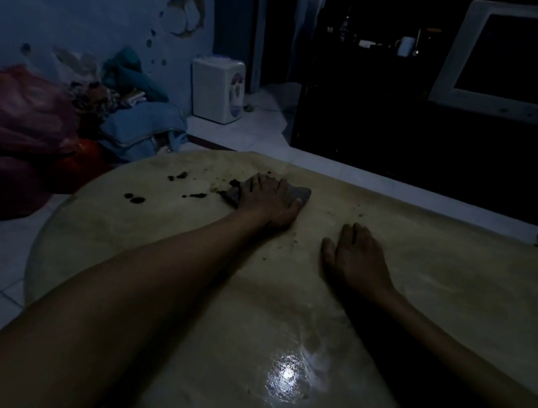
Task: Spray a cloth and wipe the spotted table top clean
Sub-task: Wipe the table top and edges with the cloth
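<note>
- The left hand [269,204] reaches far across the table top [423,277] and presses flat on a dark cloth [298,194], fingers spread over it; the cloth pokes out past the fingers at about 1 o'clock of the hand.
- The cloth lies toward the far edge of the table, at roughly 12 o'clock from the person.
- Dark spots [174,177] sit on the surface at 9 o'clock of the cloth, some just beside it, others (a pair of blobs near the rim) well apart.
- The right hand [357,257] rests palm down on the bare table, fingers relaxed and holding nothing, at about 4 o'clock of the left hand.
- A bright glare [287,374] shines on the wet-looking near part of the table, between the two forearms.
- On the floor at 10 o'clock stands a small white appliance [219,89]; a pile of clothes [129,104] lies beside it.
- A pale monitor [523,59] sits at 2 o'clock on dark furniture.
</note>
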